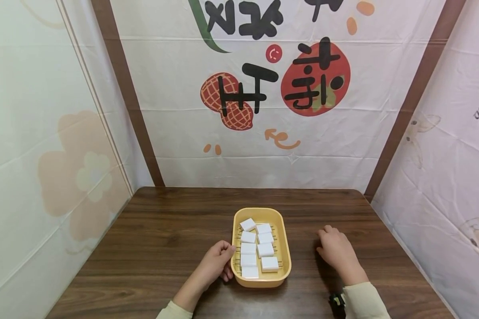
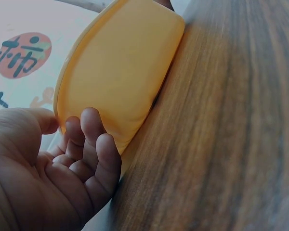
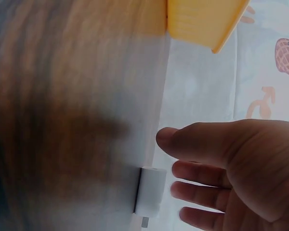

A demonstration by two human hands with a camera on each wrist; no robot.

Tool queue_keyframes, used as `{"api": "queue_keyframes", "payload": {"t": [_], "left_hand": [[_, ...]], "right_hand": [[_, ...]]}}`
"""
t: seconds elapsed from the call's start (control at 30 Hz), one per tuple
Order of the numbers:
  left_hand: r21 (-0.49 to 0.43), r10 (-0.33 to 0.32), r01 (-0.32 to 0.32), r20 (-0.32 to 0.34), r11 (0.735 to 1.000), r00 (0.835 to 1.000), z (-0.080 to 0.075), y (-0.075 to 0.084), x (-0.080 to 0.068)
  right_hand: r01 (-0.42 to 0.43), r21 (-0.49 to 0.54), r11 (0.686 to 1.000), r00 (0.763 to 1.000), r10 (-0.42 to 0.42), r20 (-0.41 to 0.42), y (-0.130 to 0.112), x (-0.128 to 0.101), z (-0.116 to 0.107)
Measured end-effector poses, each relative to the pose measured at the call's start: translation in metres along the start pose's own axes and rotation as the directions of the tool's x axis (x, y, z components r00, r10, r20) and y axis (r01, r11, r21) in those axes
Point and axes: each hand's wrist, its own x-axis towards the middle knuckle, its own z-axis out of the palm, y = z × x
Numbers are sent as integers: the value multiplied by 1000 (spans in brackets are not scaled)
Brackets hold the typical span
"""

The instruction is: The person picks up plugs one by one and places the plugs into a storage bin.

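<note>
1. While the yellow tray [image 1: 282, 230] sits near the front middle of the wooden table [image 1: 151, 230], the left hand [image 1: 215, 262] rests against its left long wall, fingers [image 2: 97, 144] loosely curled at the rim; they touch the tray's side, but the pictures do not show a firm clasp round it.
2. Inside the tray lie white blocks [image 1: 259, 248] in two rough rows running away from the person, so the tray's long axis points from the near edge toward the far wall.
3. On the other side, the right hand [image 1: 337, 250] lies palm down on the table, apart from the tray's right wall. Its fingers [image 3: 202, 173] are relaxed and straight, holding nothing.
4. Just past those fingertips, the right wrist view shows one more small white block [image 3: 150, 190] lying on the table outside the tray; the head view hides it behind the hand.
5. My reading of the key relation: the loose block lies right at the right hand's fingertips, with the tray off to that hand's left, so the right hand is far the nearer to the block while the left is the one at the tray.
</note>
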Motion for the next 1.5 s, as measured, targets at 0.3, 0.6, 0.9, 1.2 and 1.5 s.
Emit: {"api": "queue_keyframes", "payload": {"t": [0.3, 0.6, 0.9, 1.2, 1.5], "left_hand": [[3, -1, 1, 0, 1000, 1000, 0, 1, -1], [2, -6, 6, -1, 1000, 1000, 0, 0, 0], [-1, -2, 2, 3, 1000, 1000, 0, 0, 0], [-2, 2, -2, 4, 1000, 1000, 0, 0, -1], [-5, -1, 1, 3, 1000, 1000, 0, 2, -2]], "right_hand": [[8, -32, 999, 1000, -8, -8, 7, 2, 7], [-4, -42, 999, 1000, 4, -1, 12, 5, 9], [-12, -33, 999, 1000, 12, -21, 16, 7, 9], [-31, -36, 999, 1000, 31, 1, 18, 6, 4], [-70, 4, 998, 996, 70, 54, 23, 6, 6]]}}
